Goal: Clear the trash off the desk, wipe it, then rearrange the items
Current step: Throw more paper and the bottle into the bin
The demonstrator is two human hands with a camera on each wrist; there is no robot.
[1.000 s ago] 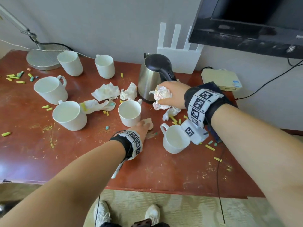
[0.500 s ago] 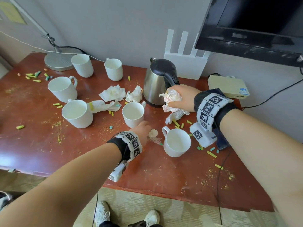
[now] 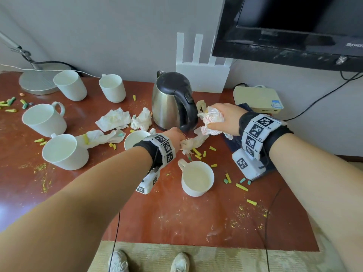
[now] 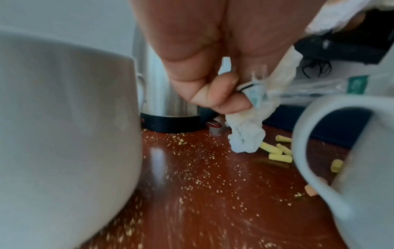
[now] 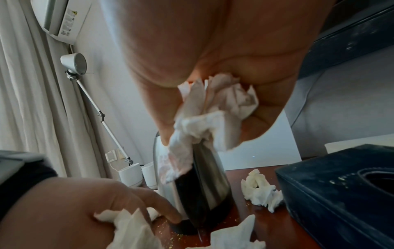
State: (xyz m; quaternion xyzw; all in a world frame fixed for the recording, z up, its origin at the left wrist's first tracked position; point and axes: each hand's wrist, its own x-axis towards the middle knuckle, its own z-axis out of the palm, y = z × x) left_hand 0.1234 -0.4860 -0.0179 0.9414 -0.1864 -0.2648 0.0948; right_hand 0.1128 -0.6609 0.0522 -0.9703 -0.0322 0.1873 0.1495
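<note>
The right hand [image 3: 224,118] is closed around a wad of crumpled white tissue [image 3: 211,118], soft and creased, held just beside the black handle of the steel kettle [image 3: 169,103]. The left hand [image 3: 174,136] has its fingers [image 4: 215,94] curled, pinching a twisted tissue [image 4: 249,133] together with a bit of clear wrapper; the tissue's lower end hangs just above the table [image 3: 176,218] in front of the kettle's base. Around them stand smooth white mugs: one [image 3: 197,178] nearest the person, another [image 3: 135,138] beside the left wrist. More flattened and balled tissues [image 3: 114,119] lie left of the kettle. Short yellow and green sticks [image 3: 241,187] and fine yellow crumbs are scattered over the glossy reddish-brown wood. A dark tissue box [image 5: 341,193] sits under the right wrist. Behind, a grey wall, a black screen [image 3: 294,26] and a lamp's round base [image 3: 37,83].
</note>
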